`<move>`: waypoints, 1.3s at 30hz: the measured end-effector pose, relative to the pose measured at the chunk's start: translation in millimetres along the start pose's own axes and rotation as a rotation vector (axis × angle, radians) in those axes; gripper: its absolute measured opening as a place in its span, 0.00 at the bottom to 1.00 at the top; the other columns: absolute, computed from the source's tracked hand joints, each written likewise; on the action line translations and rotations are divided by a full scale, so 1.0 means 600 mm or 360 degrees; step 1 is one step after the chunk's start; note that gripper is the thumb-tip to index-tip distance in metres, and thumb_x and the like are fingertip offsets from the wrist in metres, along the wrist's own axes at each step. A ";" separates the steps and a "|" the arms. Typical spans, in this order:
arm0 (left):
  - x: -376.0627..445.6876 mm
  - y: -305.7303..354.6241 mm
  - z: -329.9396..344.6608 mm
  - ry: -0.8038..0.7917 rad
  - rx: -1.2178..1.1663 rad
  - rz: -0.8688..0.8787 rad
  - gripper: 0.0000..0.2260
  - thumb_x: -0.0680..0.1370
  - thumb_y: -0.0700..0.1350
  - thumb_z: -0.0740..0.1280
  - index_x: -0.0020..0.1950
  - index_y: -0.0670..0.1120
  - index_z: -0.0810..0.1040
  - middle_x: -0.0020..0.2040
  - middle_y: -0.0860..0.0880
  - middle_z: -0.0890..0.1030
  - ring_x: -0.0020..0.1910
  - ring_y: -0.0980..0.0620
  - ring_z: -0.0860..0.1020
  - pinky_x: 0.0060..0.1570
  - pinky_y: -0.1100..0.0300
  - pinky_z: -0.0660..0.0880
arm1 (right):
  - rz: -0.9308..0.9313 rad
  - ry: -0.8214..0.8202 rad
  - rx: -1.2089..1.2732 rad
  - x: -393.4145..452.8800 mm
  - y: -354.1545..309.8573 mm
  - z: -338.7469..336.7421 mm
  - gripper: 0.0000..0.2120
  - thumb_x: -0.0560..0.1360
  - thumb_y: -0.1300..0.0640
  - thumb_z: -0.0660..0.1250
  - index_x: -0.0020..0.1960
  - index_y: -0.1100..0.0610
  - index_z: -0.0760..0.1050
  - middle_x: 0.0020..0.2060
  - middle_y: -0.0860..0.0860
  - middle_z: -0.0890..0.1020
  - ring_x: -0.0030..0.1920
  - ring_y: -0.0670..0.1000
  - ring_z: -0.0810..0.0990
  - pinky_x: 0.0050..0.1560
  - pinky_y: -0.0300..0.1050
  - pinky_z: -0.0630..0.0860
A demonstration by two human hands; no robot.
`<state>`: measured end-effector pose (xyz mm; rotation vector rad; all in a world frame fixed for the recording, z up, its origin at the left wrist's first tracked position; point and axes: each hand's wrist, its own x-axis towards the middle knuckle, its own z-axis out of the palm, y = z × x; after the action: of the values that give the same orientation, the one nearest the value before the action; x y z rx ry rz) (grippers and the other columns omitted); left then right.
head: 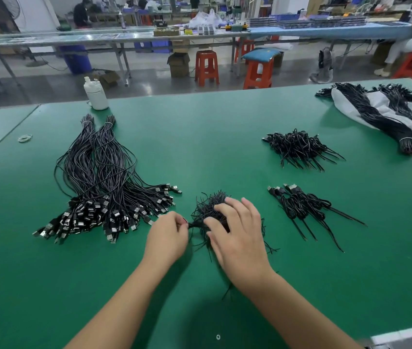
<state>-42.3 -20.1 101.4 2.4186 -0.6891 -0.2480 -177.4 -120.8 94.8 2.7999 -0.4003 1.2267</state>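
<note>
The pile of wire ties (210,210), thin black strands in a loose tangle, lies on the green table (200,137) right in front of me. My left hand (167,235) is at the pile's left edge, with thumb and fingertips closed together on a small tuft of strands that sticks out sideways. The rest of that hand is curled. My right hand (237,238) lies on top of the pile and covers its right half. Its fingers are spread and only slightly bent, resting on the strands rather than grasping them, and the thumb points toward my left hand. A few loose ties stick out from under my right palm toward me.

Just left of the pile are two long bundles of USB cables (104,187), their plug ends fanned out near it and their bound ends pointing away from me. To the right of the pile, a short way off, is a row of coiled cables (303,205). Beyond that row is a bigger heap of coiled cables (298,147). Far off to the right and back from the pile, more tied cable bundles (386,119) lie on a white bag (350,104). Well behind the pile to the left, a white bottle (96,93) stands at the table's far edge. Some rubber bands (25,138) lie farther left still.
</note>
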 end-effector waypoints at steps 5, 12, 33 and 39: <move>0.014 -0.006 -0.016 -0.0228 -0.0744 -0.0313 0.04 0.77 0.40 0.70 0.43 0.44 0.81 0.35 0.47 0.84 0.36 0.51 0.80 0.34 0.60 0.73 | -0.0226 -0.0240 0.0326 -0.011 0.012 0.008 0.26 0.65 0.71 0.75 0.62 0.59 0.80 0.53 0.53 0.82 0.46 0.55 0.81 0.48 0.49 0.79; 0.010 0.003 -0.025 -0.0440 -0.1265 -0.0603 0.02 0.78 0.37 0.69 0.46 0.41 0.80 0.34 0.47 0.82 0.31 0.56 0.81 0.25 0.64 0.73 | 0.0527 -0.0200 0.0748 -0.001 0.026 0.007 0.31 0.74 0.53 0.72 0.73 0.49 0.63 0.66 0.44 0.71 0.56 0.40 0.79 0.49 0.42 0.80; -0.060 0.047 -0.014 -0.0129 -0.0319 0.0539 0.08 0.78 0.42 0.69 0.41 0.53 0.75 0.40 0.58 0.79 0.42 0.62 0.75 0.41 0.69 0.69 | 0.1552 -0.0722 0.2042 0.028 0.031 0.014 0.02 0.80 0.59 0.67 0.49 0.57 0.74 0.31 0.62 0.82 0.26 0.55 0.76 0.29 0.46 0.75; -0.059 0.036 -0.015 -0.0017 -0.0381 0.0530 0.09 0.77 0.41 0.69 0.41 0.53 0.75 0.38 0.58 0.80 0.41 0.64 0.76 0.38 0.72 0.67 | 0.1117 -0.0949 0.1952 0.018 0.044 0.005 0.16 0.82 0.64 0.62 0.60 0.47 0.80 0.46 0.51 0.87 0.43 0.50 0.83 0.49 0.47 0.82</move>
<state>-78.2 -11.4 121.9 2.0408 -0.9923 -0.1940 -175.2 -149.2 99.6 4.3684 -1.0023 0.7299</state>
